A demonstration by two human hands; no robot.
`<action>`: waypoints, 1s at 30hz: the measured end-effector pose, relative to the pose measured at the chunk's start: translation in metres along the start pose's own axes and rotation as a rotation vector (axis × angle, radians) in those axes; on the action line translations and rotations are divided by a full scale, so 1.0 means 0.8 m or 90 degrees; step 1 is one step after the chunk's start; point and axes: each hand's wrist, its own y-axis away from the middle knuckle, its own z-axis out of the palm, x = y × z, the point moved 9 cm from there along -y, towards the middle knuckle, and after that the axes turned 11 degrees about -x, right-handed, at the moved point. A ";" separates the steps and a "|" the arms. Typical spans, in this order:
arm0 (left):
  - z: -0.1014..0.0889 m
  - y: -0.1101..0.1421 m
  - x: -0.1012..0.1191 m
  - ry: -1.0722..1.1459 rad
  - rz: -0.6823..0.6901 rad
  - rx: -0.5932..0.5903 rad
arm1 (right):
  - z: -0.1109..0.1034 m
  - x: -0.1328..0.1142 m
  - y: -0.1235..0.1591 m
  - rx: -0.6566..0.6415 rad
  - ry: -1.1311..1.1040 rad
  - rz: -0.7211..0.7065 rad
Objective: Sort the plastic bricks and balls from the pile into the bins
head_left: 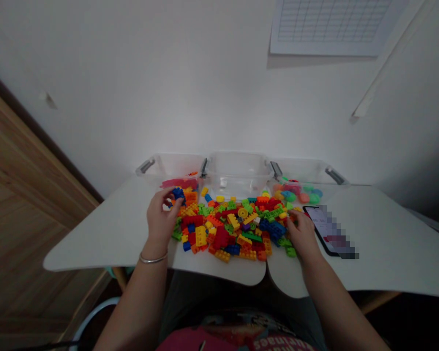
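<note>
A large heap of colourful plastic building bricks (227, 226) lies on the white table (109, 239). My left hand (162, 219) is at the heap's left edge, its fingertips pinching a blue brick (178, 193) above the other bricks. My right hand (303, 235) rests at the heap's right edge, with its fingers down among the bricks near a green brick (290, 251). Whether those fingers hold anything is hidden.
Along the table's far edge stand several clear plastic bins with grey latches. The left bin (171, 168) holds red pieces, the middle bin (237, 173) shows little inside, and the right bin (303, 170) holds round coloured pieces. A phone (324, 229) lies right of the heap.
</note>
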 end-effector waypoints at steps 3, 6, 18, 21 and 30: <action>-0.019 -0.001 0.011 0.108 0.037 0.116 | 0.000 0.001 0.000 0.008 0.002 0.000; -0.037 -0.015 0.018 0.179 0.048 0.222 | 0.000 0.000 0.001 0.010 0.007 -0.010; -0.036 -0.129 -0.047 0.111 -0.024 0.188 | -0.001 -0.003 0.002 0.014 0.000 -0.007; -0.023 -0.135 -0.068 0.054 -0.076 0.149 | -0.001 -0.004 0.001 0.010 -0.004 -0.012; -0.005 -0.129 -0.084 -0.060 -0.143 0.094 | -0.003 -0.004 -0.001 0.015 0.001 -0.009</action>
